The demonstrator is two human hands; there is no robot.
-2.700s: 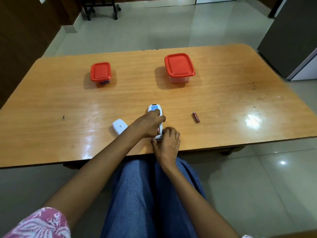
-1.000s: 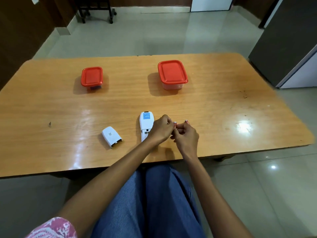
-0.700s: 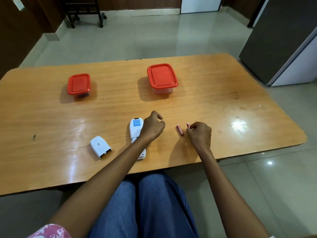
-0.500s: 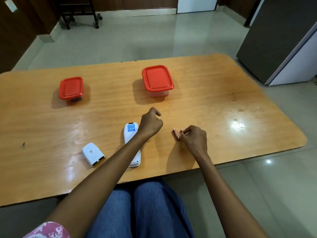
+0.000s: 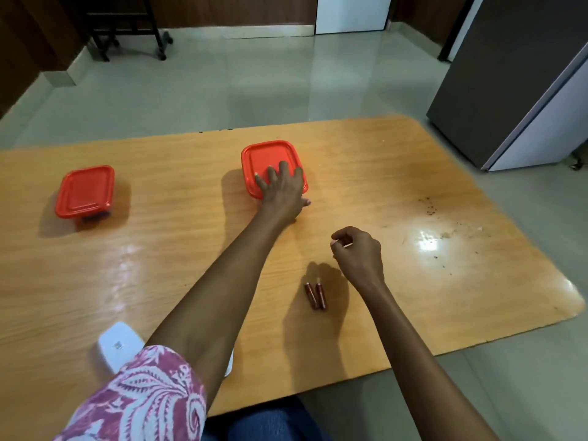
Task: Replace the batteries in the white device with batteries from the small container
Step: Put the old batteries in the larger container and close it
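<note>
On the far side of the wooden surface point(image 5: 397, 192), the left hand point(image 5: 281, 190) lay spread, gripping nothing, on the larger red-lidded plastic container point(image 5: 270, 154); the right hand point(image 5: 358, 253) hung loosely curled and empty above two red cylindrical batteries point(image 5: 315, 295). Fresh cells belonged in the smaller red-lidded container point(image 5: 85, 190), well apart leftward, so it would do better to redirect there.

Two red-lidded clear plastic containers stand on the one wooden tabletop point(image 5: 413, 192): a larger one point(image 5: 264, 154) under the left hand point(image 5: 281, 194), and a smaller one point(image 5: 85, 190) well off to that hand's left. Two small reddish cylindrical batteries point(image 5: 316, 296) lie side by side just below the right hand point(image 5: 358, 253). One white plastic cover piece point(image 5: 117, 343) shows beside the left forearm. Two hands in all.
</note>
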